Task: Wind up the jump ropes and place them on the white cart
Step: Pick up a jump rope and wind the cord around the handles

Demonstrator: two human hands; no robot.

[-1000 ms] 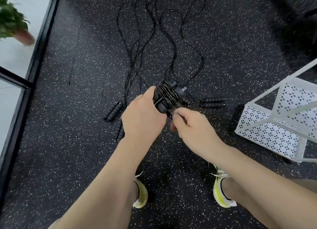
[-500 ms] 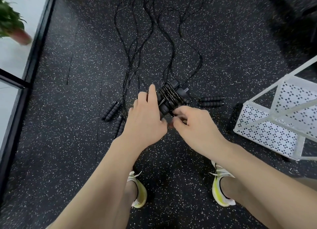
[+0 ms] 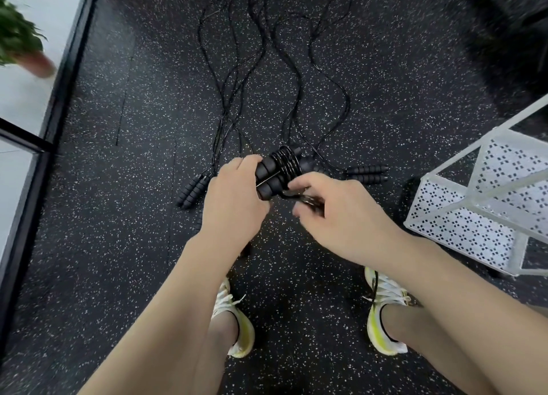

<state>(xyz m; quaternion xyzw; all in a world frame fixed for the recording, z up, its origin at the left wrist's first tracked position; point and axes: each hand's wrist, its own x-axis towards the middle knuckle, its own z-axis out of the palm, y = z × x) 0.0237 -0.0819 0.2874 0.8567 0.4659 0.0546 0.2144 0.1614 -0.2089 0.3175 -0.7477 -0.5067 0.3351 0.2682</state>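
Jump rope (image 3: 281, 172) handles gripped together by left hand (image 3: 234, 199) | right hand (image 3: 335, 211) pinches loose cord beside them for winding | white cart (image 3: 474, 217) waits past right hand

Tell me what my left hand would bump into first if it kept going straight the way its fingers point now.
Probably the wound jump rope itself: your left hand already grips its handles, fingers pointing up and right. Past that bundle lie loose ropes on the floor, though depth is unclear.
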